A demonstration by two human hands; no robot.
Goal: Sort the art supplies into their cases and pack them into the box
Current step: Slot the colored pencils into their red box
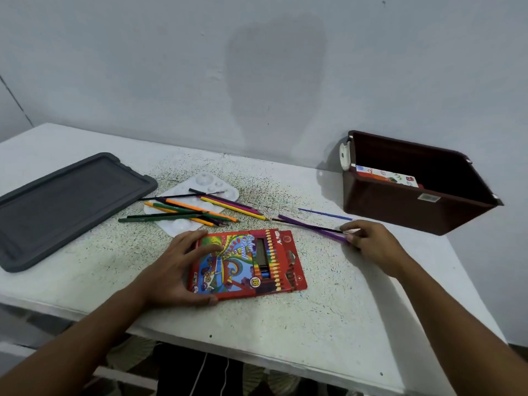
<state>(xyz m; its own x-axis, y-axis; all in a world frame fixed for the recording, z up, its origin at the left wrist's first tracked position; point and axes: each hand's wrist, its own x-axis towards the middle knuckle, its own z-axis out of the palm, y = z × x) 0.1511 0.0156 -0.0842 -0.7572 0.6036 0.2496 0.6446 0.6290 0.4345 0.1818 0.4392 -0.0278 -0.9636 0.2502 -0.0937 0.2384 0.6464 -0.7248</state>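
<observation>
While the left hand point(174, 270) grips the light cardboard pencil case point(245, 262), the right hand point(368, 238) pinches a thin, stiff purple pencil point(308, 225) near its end.

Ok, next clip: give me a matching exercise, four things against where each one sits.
Things:
1. pencil case
2. purple pencil
3. grey lid
4. brown box

Places:
A. far right, by the wall
B. under the left hand
C. far left of the table
D. pinched by the right hand

Pairs: 1-B, 2-D, 3-C, 4-A
</observation>
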